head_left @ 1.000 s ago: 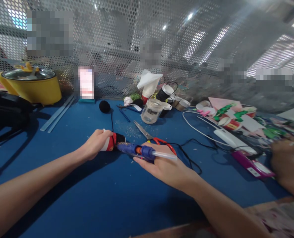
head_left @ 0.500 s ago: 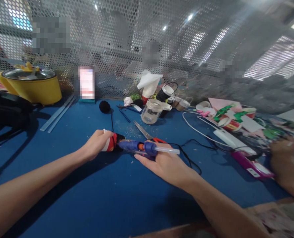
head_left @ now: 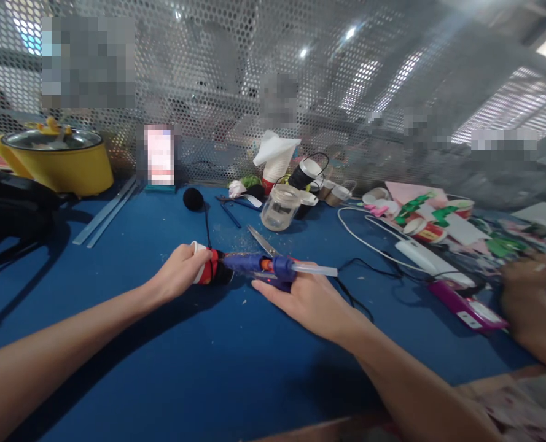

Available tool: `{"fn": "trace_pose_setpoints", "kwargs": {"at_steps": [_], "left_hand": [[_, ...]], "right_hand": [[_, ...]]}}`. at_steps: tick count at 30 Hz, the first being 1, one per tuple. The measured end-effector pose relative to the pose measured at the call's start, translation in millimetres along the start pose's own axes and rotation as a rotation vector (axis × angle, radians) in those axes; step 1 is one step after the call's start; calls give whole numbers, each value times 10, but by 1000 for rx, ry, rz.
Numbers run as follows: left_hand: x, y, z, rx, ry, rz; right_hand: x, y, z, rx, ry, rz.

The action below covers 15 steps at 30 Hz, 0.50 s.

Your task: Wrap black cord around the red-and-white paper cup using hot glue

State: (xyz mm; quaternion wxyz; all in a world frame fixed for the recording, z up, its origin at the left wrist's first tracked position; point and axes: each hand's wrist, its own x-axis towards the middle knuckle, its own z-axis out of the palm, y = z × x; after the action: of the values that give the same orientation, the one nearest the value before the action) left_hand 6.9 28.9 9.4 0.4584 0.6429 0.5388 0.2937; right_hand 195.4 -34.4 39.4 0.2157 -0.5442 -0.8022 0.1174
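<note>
Glue gun (head_left: pixel 245 263), blue: sits slightly farther right than half a second ago. Cup (head_left: pixel 206 274), red and white: also a little right, with more of its white rim and black-wound end showing.

Left hand (head_left: pixel 175 271): grasping the cup by its rim end, thumb on top; cup lies tilted on its side, just above or on the table (head_left: pixel 180 374), which cannot be told.

Right hand (head_left: pixel 319 301): wrapped around the gun's handle; nozzle points left at the black end of the cup, contact too small to confirm. Clear glue stick (head_left: pixel 319 270) protrudes from the gun's rear.

Yarn ball (head_left: pixel 193 199), black: one, beyond the cup, its strand (head_left: pixel 207 227) running down to the cup.

Scissors (head_left: pixel 262 239): one pair, blades beyond the gun, handles mostly hidden behind gun and right hand.

Jar (head_left: pixel 280 209), clear: one, upright, behind the scissors.

Socket strip (head_left: pixel 468 307), purple: one, on the right, near another person's arm (head_left: pixel 530 307).
</note>
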Motion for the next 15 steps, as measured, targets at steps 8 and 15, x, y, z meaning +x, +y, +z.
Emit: {"fn": "trace_pose_setpoints", "kwargs": {"at_steps": [8,15], "left_hand": [[-16,18,-26,47,-35,30],[-26,26,-58,75,-95,62]], "right_hand": [[-4,-10,-39,32,1,47],[69,36,-37,54,44,20]]}}
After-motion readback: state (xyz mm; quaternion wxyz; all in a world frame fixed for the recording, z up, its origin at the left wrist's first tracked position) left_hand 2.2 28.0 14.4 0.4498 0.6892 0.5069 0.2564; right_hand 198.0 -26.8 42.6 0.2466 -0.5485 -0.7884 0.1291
